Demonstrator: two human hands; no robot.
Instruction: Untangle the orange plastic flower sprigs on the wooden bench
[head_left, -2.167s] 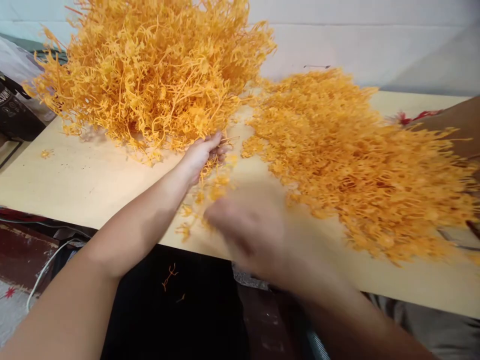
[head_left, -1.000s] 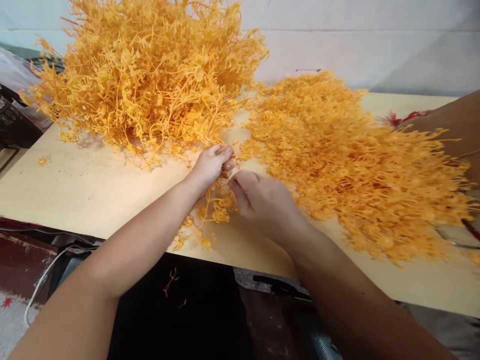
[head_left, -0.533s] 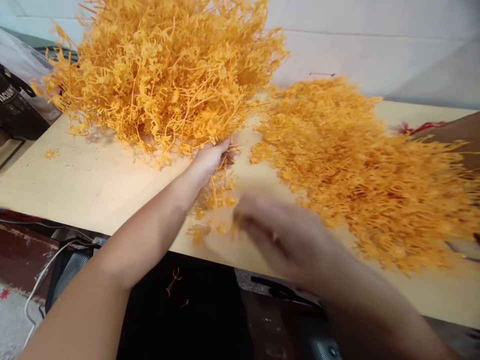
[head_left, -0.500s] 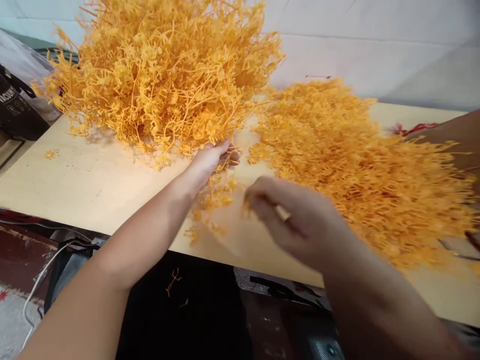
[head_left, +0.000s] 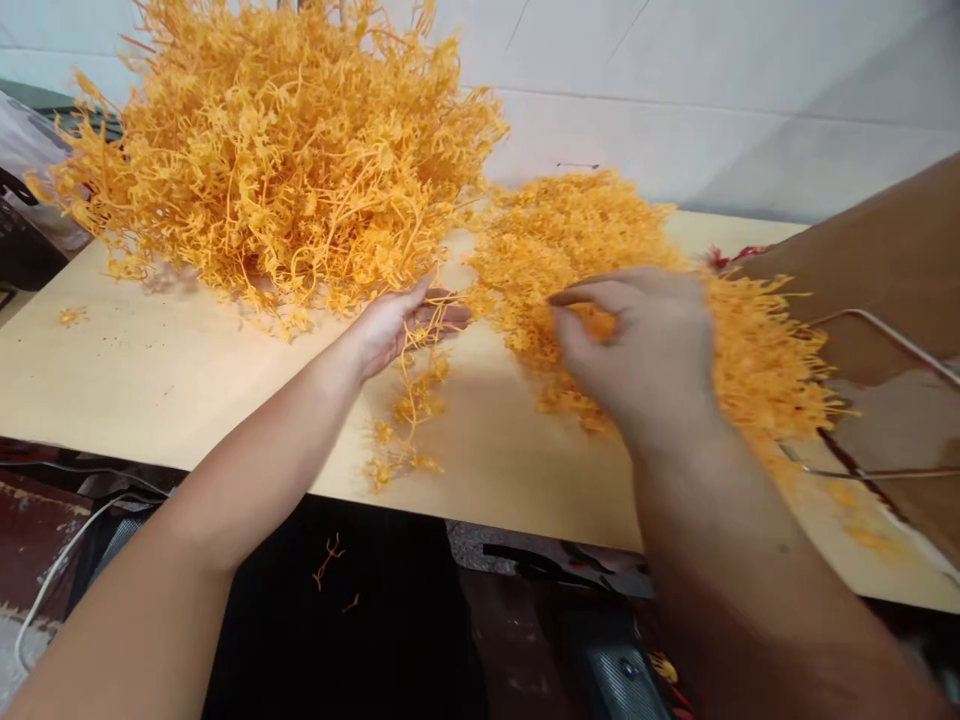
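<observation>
The left hand [head_left: 396, 326] is palm up, thumb and fingers apart, an orange sprig [head_left: 417, 404] across it trailing toward six o'clock. A tall pile [head_left: 300, 170] sits at eleven; at three, the right hand [head_left: 656, 345] overlaps a lower pile [head_left: 574, 235], its grip impossible to tell.

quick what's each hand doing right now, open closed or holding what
Left hand: open, orange branching flowered sprig across its fingers.
Right hand: loosely curled; cannot tell if it holds anything.

Larger orange pile [head_left: 277, 170], top cropped
</observation>
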